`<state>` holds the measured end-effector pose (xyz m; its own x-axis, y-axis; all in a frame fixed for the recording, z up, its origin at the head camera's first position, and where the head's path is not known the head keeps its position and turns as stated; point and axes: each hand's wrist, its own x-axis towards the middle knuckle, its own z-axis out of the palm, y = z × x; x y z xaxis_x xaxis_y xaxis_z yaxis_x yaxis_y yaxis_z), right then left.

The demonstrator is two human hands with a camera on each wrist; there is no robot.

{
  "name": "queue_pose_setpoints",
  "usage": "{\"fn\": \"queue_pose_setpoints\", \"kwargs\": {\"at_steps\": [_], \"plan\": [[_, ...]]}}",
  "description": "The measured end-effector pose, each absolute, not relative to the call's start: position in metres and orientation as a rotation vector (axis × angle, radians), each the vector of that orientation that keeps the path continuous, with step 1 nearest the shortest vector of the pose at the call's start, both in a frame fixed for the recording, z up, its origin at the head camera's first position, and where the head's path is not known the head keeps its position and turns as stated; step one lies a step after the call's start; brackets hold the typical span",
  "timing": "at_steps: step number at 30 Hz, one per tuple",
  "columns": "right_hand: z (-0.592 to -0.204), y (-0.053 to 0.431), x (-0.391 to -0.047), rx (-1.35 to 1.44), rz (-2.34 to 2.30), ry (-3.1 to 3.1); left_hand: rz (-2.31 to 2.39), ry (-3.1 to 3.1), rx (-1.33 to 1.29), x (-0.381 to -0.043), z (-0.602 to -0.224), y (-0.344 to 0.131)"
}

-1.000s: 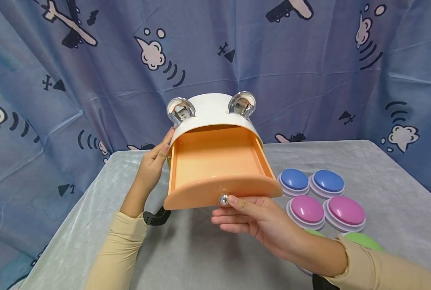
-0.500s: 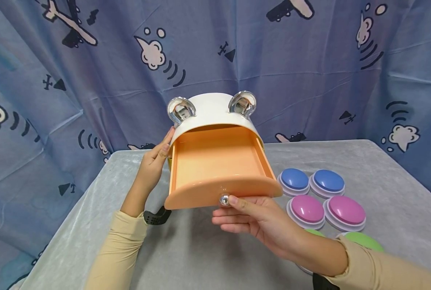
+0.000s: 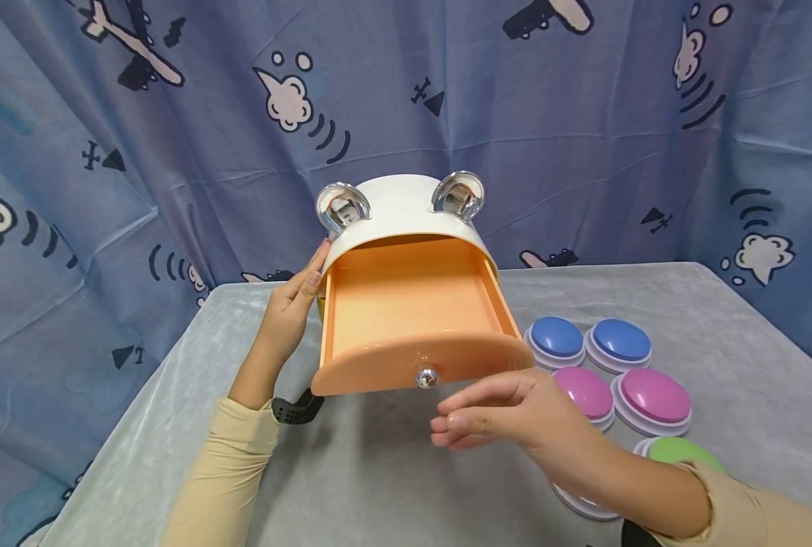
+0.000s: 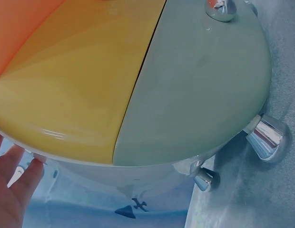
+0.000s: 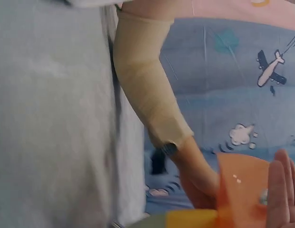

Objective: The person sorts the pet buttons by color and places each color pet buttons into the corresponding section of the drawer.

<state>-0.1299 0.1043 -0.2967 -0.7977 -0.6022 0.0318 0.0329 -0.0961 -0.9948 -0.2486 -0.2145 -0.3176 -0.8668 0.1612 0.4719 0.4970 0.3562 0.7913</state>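
Note:
A rounded white drawer box (image 3: pixel 400 203) with chrome ears (image 3: pixel 341 208) stands in the middle of the table in the head view. Its orange top drawer (image 3: pixel 371 366) is pulled far out and holds nothing visible. My left hand (image 3: pixel 284 313) rests against the box's left side, fingers stretched along it. Below and right of the drawer's chrome knob (image 3: pixel 426 377), my right hand (image 3: pixel 508 410) hangs apart from it with loosely extended fingers. Below the orange drawer, yellow (image 4: pixel 76 90) and grey-green (image 4: pixel 195 90) drawer fronts sit closed in the left wrist view.
Several round push buttons, blue (image 3: pixel 621 340), pink (image 3: pixel 655 396) and green (image 3: pixel 684 451), stand on white bases at the right, partly behind my right arm. A grey cloth covers the table (image 3: pixel 378 486). A blue patterned curtain (image 3: pixel 392 91) hangs behind it.
My right hand has let go of the drawer knob and moved right and slightly down. The left hand, the box and the pulled-out drawer have stayed where they were.

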Motion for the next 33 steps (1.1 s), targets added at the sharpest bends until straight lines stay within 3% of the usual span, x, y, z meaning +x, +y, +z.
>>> {"fn": "queue_pose_setpoints", "kwargs": {"at_steps": [11, 18, 24, 33], "plan": [[-0.276, 0.155, -0.151, -0.804, -2.222, 1.877, -1.514, -2.314, -0.564, -0.248, -0.318, -0.214], [-0.272, 0.187, -0.178, -0.524, -2.236, 2.024, -1.516, -2.316, -0.563, -0.248, -0.318, -0.214], [-0.281, 0.205, -0.206, -0.270, -1.974, 2.330, -1.514, -2.321, -0.562, -0.249, -0.320, -0.214], [-0.311, 0.235, -0.247, -0.238, -1.604, 2.488, -1.517, -2.323, -0.559, -0.249, -0.319, -0.213]]}}
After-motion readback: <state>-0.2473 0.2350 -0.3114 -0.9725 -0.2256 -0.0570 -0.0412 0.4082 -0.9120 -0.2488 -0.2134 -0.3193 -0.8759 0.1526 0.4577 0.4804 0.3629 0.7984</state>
